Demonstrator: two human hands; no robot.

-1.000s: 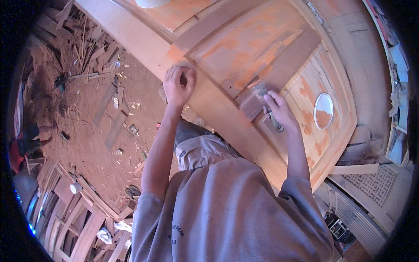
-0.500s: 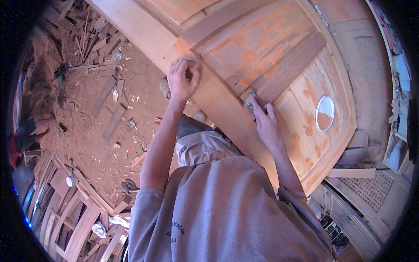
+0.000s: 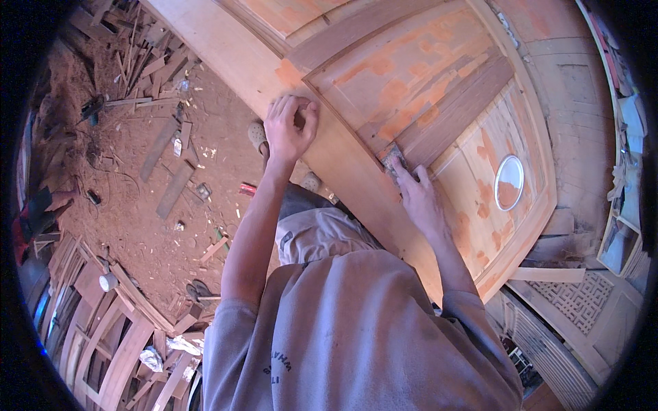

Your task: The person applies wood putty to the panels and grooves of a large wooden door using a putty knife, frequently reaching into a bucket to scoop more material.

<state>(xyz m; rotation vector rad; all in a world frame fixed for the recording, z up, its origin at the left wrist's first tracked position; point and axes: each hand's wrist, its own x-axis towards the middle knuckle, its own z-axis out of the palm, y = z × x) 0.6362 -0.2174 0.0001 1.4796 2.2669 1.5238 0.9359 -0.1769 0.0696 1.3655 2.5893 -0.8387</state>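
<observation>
a woodworking shop: dirt floor (image 3: 205, 144) at left strewn with timber offcuts (image 3: 164, 161); unfinished panelled door (image 3: 425, 103) at upper centre; stacked wooden frames (image 3: 103, 329) at lower left.

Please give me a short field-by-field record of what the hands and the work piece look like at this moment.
Work piece: wooden door, lying flat, with orange filler patches and recessed panels
Left hand: fingers curled, resting on the door's plain side rail
Right hand: pressing a small grey sanding block into a panel corner
Oval opening: in the panel right of the right hand
Floor: reddish sawdust with scattered wood offcuts
Lower left: stacked wooden frames
</observation>
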